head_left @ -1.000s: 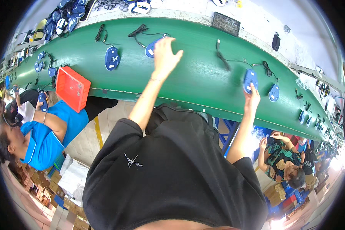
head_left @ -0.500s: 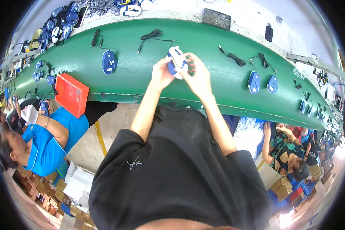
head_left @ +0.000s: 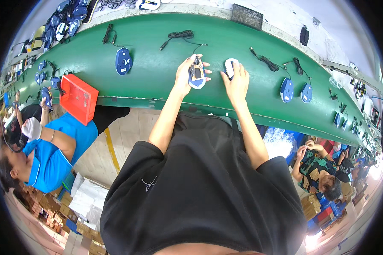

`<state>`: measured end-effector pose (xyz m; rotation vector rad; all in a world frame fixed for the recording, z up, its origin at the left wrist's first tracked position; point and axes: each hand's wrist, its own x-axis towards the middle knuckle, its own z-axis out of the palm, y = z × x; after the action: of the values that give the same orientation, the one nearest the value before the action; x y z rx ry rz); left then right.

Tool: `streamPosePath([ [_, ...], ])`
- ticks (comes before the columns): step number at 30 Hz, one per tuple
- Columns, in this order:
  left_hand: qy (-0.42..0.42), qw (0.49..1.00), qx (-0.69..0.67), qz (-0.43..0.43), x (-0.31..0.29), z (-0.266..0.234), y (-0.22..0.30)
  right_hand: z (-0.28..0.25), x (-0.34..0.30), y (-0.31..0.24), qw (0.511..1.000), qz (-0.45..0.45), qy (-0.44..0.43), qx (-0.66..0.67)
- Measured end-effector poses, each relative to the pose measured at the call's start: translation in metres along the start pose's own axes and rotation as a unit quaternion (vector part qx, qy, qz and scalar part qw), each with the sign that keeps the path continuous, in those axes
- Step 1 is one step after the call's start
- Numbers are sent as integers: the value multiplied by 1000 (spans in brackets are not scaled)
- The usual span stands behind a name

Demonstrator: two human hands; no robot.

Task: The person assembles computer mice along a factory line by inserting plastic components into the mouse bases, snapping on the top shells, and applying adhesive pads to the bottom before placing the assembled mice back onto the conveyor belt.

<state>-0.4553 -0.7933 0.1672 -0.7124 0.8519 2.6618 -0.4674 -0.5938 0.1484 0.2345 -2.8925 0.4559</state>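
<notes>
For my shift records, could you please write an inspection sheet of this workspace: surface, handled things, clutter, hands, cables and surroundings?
Surface: green bench top, with blue mice lying on it.
Handled things: open mouse, inner parts showing; separate white shell piece.
Clutter: red tray at the near edge, left; mouse pile at upper left.
Hands: left hand holds the open mouse; right hand holds the white shell piece.
Cables: coiled black cable beyond the left hand.
Surroundings: co-workers in blue clothing, left, and patterned clothing, right.

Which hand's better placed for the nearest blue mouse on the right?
Likely the right hand: it's nearer that blue mouse, though holding a white shell piece. The left hand, farther off, holds an opened mouse.
</notes>
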Motion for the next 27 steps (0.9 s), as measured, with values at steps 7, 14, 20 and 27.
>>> streamPosePath([
  [7, 109, 972, 180, 108, 6, 1, -19, -17, 25, -73, 935, 39, -115, 333],
  [14, 189, 883, 402, 151, 4, 9, -20, -5, 14, -86, 944, 32, -67, 322],
  [20, 200, 967, 150, 49, 0, -5, -22, 22, 10, -58, 976, 88, -23, 198],
  [27, 122, 992, 4, 7, -11, -49, -21, 64, 126, -143, 941, -63, -115, 311],
])
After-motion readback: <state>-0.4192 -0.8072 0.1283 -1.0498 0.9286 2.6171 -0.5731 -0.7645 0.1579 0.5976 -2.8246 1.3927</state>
